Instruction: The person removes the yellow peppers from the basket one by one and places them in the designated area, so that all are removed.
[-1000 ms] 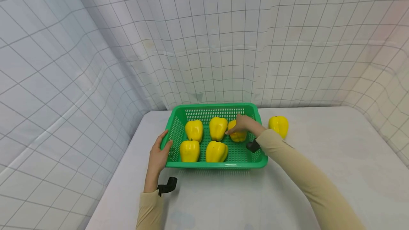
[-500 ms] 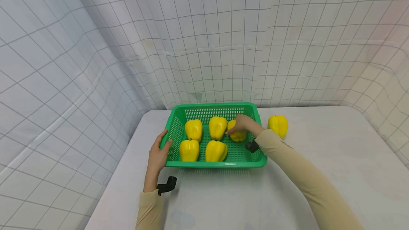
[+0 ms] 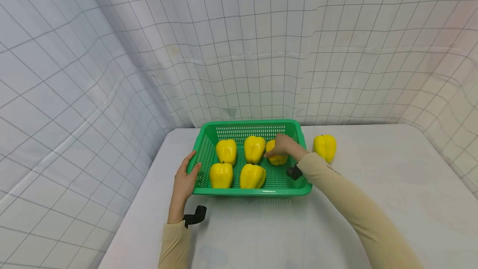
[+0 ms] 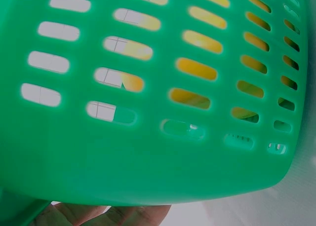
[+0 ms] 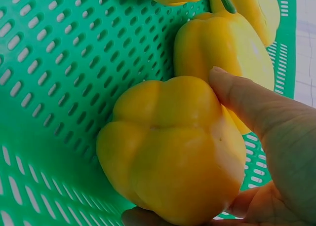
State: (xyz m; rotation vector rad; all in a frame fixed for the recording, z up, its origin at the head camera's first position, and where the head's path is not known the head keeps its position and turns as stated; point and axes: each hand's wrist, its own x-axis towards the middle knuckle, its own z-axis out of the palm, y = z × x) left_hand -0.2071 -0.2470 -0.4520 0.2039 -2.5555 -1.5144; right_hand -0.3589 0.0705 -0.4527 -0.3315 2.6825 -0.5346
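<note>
A green plastic basket (image 3: 254, 192) with slotted walls holds several yellow bell peppers. At its left side my left hand (image 3: 184, 182) grips the rim, thumb toward the inside. The left wrist view is filled by the slotted basket wall (image 4: 143, 162), with fingertips (image 4: 133, 214) showing past its edge. My right hand (image 3: 284, 144) reaches over the right side and grips a bell pepper (image 3: 278, 160) at the back right of the basket. In the right wrist view this bell pepper (image 5: 173, 147) lies between thumb and fingers, lobed end toward the camera, right beside another pepper (image 5: 222, 48).
Two bell peppers stand at the front, one left (image 3: 221, 175) and one in the middle (image 3: 252, 176). Behind them are a left one (image 3: 226, 151) and a middle one (image 3: 254, 149). Another pepper (image 3: 325, 147) lies on the white table (image 3: 392, 169), right of the basket. Gridded white curtains (image 3: 261, 53) enclose the table.
</note>
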